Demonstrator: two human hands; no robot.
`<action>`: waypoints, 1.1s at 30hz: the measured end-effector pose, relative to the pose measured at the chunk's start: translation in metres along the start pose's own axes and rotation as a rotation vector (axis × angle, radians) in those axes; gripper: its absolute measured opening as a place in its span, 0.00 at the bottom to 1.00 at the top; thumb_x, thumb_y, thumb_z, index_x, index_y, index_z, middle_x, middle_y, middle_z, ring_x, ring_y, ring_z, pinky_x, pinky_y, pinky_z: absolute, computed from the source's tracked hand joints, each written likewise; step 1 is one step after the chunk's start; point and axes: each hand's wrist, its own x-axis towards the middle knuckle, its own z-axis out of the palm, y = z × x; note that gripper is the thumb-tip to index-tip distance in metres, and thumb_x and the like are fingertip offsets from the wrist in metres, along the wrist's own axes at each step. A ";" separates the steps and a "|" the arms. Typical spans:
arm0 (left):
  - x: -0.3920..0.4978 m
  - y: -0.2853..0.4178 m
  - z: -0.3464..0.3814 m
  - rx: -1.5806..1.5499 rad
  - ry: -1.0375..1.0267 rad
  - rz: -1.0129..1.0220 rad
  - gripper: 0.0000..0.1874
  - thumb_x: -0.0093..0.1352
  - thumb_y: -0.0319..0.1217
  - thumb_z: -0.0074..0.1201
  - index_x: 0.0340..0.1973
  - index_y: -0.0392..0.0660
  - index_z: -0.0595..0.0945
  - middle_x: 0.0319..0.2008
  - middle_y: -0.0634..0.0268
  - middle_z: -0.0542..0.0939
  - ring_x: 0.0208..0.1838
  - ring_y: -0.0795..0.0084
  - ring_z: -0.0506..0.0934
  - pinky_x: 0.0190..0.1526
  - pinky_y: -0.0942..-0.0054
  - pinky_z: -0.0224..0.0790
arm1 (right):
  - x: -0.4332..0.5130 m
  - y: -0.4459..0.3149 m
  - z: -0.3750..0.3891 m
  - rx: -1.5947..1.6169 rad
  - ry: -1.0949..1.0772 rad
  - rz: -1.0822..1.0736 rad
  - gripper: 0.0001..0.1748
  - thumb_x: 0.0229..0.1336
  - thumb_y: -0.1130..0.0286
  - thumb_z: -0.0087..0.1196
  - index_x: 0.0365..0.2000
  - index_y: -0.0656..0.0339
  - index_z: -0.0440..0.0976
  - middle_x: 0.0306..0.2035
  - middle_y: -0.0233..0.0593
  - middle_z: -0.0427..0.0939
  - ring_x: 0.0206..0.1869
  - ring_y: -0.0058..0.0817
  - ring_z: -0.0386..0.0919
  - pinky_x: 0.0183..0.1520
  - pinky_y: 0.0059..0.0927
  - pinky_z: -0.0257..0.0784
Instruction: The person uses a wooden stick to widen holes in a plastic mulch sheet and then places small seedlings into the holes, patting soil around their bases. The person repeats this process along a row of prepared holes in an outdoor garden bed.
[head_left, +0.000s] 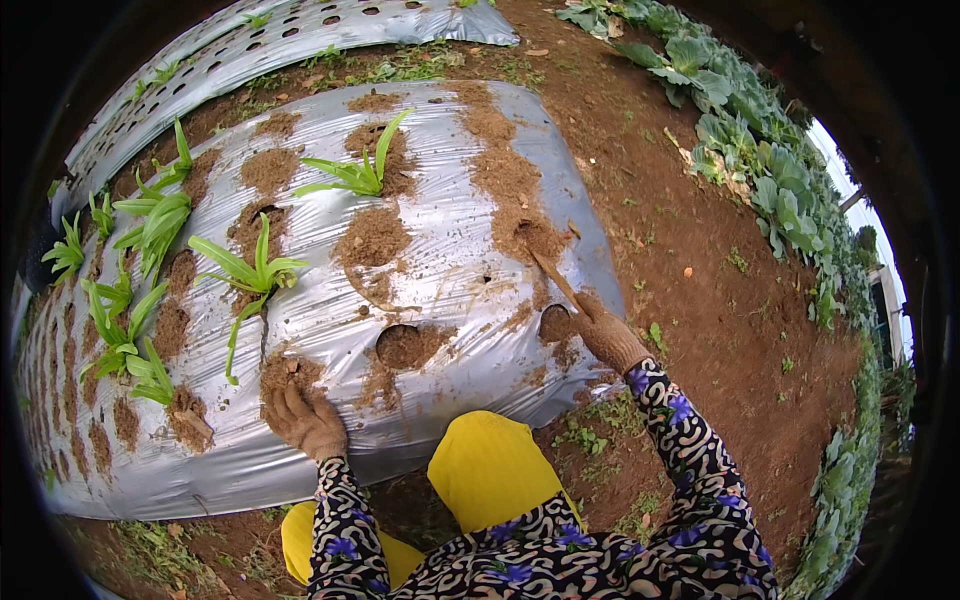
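Note:
My right hand (607, 334), in a brown knitted glove, grips a wooden stick (555, 277). The stick's far end rests in loose soil (517, 199) at a hole near the bed's right side. My left hand (304, 420), gloved alike, rests on a soil patch (289, 371) on the silver plastic mulch (450, 390), fingers spread and nothing seen in them. Between the hands is a round hole (399, 346) in the mulch. A green leafy seedling (259, 274) lies above my left hand, and another seedling (364, 178) stands farther up the bed.
Several leafy plants (154, 217) are on the left of the bed. A second mulched bed (247, 56) with rows of holes runs along the top left. Brown bare ground (705, 300) borders the bed at right, with cabbages (787, 187) beyond it. A dark shape, unclear, sits at the far left edge.

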 end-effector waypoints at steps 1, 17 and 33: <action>0.000 0.001 0.001 -0.017 -0.001 -0.007 0.29 0.75 0.46 0.52 0.67 0.45 0.74 0.67 0.49 0.72 0.77 0.43 0.63 0.81 0.39 0.44 | 0.002 -0.001 -0.035 -0.034 -0.190 0.135 0.30 0.77 0.59 0.40 0.72 0.62 0.65 0.65 0.63 0.76 0.66 0.57 0.77 0.69 0.50 0.71; 0.003 0.004 0.002 0.030 -0.017 -0.023 0.29 0.76 0.47 0.51 0.67 0.45 0.74 0.68 0.49 0.71 0.77 0.42 0.62 0.80 0.38 0.44 | 0.041 0.017 0.077 -0.080 0.059 0.272 0.26 0.76 0.59 0.46 0.70 0.47 0.66 0.35 0.64 0.83 0.38 0.63 0.83 0.43 0.60 0.76; 0.002 0.002 0.003 0.023 0.003 0.008 0.29 0.74 0.45 0.50 0.66 0.44 0.73 0.67 0.49 0.72 0.76 0.41 0.63 0.80 0.37 0.45 | 0.072 -0.044 -0.121 -0.681 -0.364 0.107 0.21 0.72 0.62 0.49 0.61 0.54 0.76 0.48 0.52 0.86 0.51 0.51 0.85 0.54 0.54 0.80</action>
